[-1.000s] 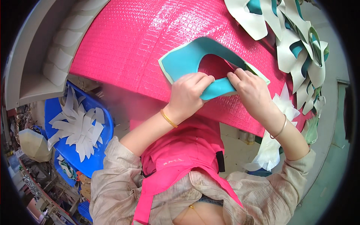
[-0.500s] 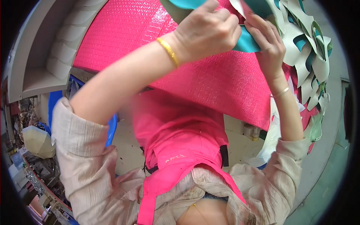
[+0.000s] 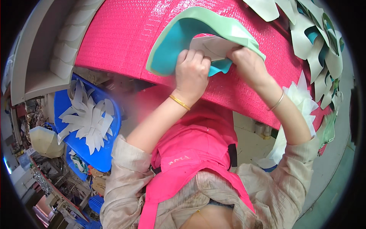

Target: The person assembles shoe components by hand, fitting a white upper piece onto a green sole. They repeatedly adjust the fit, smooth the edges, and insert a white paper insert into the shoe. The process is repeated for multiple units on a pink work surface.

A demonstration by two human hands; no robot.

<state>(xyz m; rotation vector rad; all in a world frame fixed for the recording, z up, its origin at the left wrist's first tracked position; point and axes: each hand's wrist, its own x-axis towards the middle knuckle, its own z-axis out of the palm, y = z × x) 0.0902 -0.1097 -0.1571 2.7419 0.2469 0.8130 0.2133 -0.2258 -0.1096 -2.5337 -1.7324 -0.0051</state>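
Note:
A curved, floppy sheet piece [image 3: 171,42], pale green on one face and teal on the other, is bent into an arch above the pink table covering. My left hand [image 3: 192,72], with a gold bangle at its wrist, is closed on the piece's near left part. Opposite it, my right hand [image 3: 249,65], wearing a silver bangle, is a fist on the right end. Between the hands, inside the arch, shows a thin white sheet [image 3: 213,46]; its right edge runs to my right fingers. The fingertips of both hands are hidden.
The pink textured covering [image 3: 114,42] spans the table. Overlapping pale pieces with teal backs [image 3: 320,49] pile up at right, beside white jagged sheets [image 3: 301,95]. A blue bin [image 3: 101,158] with white strips [image 3: 87,118] stands at left, below a grey shelf box [image 3: 28,72].
Both hands have come nearer to me from the far edge, bringing the curved piece into fuller view. My left forearm has swung down, uncovering the blue bin.

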